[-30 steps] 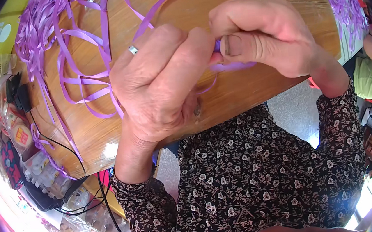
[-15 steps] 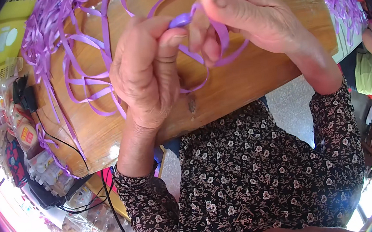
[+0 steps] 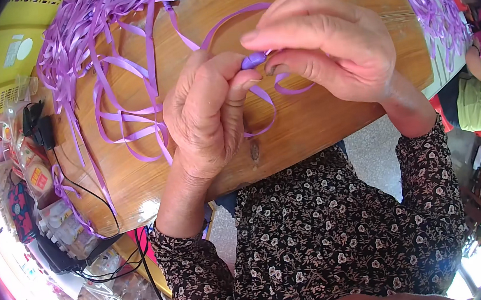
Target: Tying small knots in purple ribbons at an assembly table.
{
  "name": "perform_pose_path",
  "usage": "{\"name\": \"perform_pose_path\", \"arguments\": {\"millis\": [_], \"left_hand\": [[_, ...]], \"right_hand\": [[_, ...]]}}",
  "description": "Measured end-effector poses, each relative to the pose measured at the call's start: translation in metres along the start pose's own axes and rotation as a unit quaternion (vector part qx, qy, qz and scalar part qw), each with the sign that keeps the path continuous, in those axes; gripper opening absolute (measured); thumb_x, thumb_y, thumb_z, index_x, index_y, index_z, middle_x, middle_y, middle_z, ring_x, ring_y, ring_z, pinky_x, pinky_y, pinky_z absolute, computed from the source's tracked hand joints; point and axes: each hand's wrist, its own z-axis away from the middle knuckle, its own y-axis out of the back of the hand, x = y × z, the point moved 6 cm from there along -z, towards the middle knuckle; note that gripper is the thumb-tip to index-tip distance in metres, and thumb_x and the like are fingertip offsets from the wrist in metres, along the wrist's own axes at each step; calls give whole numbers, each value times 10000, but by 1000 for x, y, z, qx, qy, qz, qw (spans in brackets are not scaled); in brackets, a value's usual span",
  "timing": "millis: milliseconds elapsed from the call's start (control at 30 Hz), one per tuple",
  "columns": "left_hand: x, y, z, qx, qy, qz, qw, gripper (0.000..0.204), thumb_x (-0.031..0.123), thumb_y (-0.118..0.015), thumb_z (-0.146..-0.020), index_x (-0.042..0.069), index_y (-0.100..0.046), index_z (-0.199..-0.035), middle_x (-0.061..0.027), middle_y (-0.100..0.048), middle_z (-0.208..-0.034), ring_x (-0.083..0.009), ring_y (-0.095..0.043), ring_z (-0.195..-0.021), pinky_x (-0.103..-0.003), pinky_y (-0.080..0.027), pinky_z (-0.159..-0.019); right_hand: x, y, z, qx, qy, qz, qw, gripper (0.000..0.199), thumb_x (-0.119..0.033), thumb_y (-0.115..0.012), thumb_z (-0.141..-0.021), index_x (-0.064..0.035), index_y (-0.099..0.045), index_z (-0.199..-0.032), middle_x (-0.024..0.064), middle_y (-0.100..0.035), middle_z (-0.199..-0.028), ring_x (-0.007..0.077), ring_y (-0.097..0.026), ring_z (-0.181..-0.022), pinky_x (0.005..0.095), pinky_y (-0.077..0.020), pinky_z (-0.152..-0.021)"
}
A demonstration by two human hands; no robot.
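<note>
Thumb and forefinger of my left hand pinch a small glossy purple plastic piece, like a bead or buckle, above the wooden table. My right hand is close at the piece's right end, its thumb and fingers curled around the purple ribbon there; the exact grip is partly hidden. A length of this purple ribbon arcs from behind my left hand to behind my right, and a lower loop hangs beneath the hands.
A heap of purple ribbons lies at the table's far left, with loose loops trailing nearer. More ribbons hang at the far right. On the left are a yellow basket, a black adapter with cable and plastic bags.
My right hand has turned and come down to the purple piece; its thumb now lies below the fingers. My left hand still holds the piece, slightly lower and farther right in view.
</note>
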Motion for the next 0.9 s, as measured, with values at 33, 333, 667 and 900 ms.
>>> {"name": "perform_pose_path", "arguments": {"millis": [33, 333, 667, 900], "left_hand": [[0, 0, 0, 3, -2, 2, 1000, 129, 53, -675, -802, 17, -585, -888, -73, -573, -732, -188, -501, -562, -283, -403, -482], [5, 2, 2, 20, -42, -68, 997, 164, 88, -711, -745, 36, -611, -864, -52, -487, -642, -181, -470, -485, -295, -351, -408], [13, 0, 5, -11, -129, -125, 984, 219, 152, -702, -626, 54, -620, -804, -13, -422, -609, -145, -441, -483, -286, -329, -403], [17, -7, 6, -36, -159, -140, 977, 268, 161, -641, -540, 57, -612, -785, 0, -426, -618, -131, -444, -489, -267, -345, -407]], "right_hand": [[-1, 0, 1, 3, 8, 4, 1000, 317, -20, -711, -714, 52, -629, -1012, 147, -647, -919, 255, -629, -807, 310, -516, -686], [-5, -3, 3, 0, -3, 29, 1000, 221, -20, -690, -737, 48, -630, -939, 139, -625, -852, 250, -613, -745, 302, -498, -611], [-8, -5, 4, -85, -67, -21, 994, 171, -68, -695, -734, 36, -601, -834, 107, -553, -743, 243, -554, -651, 310, -452, -574], [-12, -6, 11, -85, -3, 47, 995, 200, -57, -695, -683, 64, -592, -805, 115, -528, -734, 245, -541, -644, 324, -447, -565]]}}
